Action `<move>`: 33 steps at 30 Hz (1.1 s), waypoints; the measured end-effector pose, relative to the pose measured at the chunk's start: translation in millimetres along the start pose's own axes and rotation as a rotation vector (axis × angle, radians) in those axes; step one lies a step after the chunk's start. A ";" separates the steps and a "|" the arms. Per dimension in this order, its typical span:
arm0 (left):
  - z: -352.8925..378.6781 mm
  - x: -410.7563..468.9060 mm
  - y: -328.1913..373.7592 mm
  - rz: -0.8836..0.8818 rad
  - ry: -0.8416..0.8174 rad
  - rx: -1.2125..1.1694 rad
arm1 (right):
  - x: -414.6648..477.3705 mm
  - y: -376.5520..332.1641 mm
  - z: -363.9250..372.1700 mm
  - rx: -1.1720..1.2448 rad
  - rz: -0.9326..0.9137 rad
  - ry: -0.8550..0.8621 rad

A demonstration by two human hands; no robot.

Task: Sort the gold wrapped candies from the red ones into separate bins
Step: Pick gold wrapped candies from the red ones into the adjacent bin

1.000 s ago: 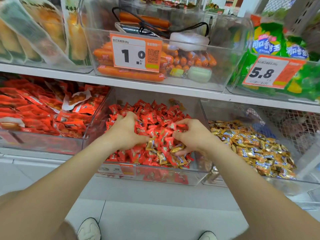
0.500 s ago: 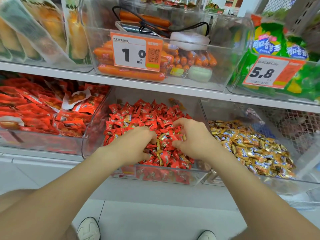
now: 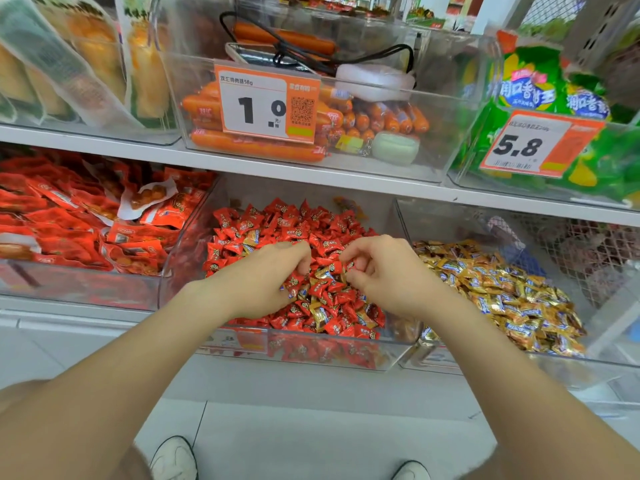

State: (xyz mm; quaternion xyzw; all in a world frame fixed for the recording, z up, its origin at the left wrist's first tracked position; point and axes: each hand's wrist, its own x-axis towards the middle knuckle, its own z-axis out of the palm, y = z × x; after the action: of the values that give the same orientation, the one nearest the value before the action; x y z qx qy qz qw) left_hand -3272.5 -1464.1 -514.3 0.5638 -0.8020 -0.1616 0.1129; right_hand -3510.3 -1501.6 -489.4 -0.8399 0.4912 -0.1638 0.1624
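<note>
Shop shelf: middle bin held red candies with gold strays. Nearest gold candy lay between the hands, just left of right hand, just right of left hand. Both grips curled into the pile; couldn't tell if clamped on anything. Gold bin sat right.

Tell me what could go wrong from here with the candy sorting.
The gold candies lie scattered among the red candies, some partly buried, so a few may be missed. The left hand and right hand dig near the front rim of the middle bin; candies could spill over it.
</note>
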 end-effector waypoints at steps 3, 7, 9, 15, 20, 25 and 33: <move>-0.2 -1.5 -0.3 -0.012 -0.038 0.035 | 1.9 -2.0 1.2 -0.049 0.002 0.006; 6.8 0.3 -2.6 -0.031 -0.033 0.156 | 0.6 -2.0 2.9 -0.192 0.102 -0.116; 8.5 0.9 -2.3 -0.035 -0.027 0.198 | -2.4 -4.4 8.9 -0.327 0.139 -0.211; 4.7 -1.0 -0.1 0.003 0.003 0.155 | -3.9 -14.2 21.8 -0.590 0.152 -0.305; 5.4 -4.0 -1.4 0.073 0.104 0.144 | -2.5 -15.8 20.2 -0.387 0.198 -0.252; -9.3 -5.8 2.3 0.002 0.099 0.052 | -7.9 -17.2 -3.1 -0.124 0.162 -0.118; -18.8 -5.3 -9.8 -0.118 0.181 0.042 | -8.6 -23.5 0.8 -0.116 0.136 0.103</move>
State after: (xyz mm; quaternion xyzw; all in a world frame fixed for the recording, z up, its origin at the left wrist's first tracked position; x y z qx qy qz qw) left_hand -3255.4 -1464.7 -500.8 0.6245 -0.7573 -0.0995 0.1633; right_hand -3495.8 -1483.0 -481.0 -0.8031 0.5635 -0.1666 0.0986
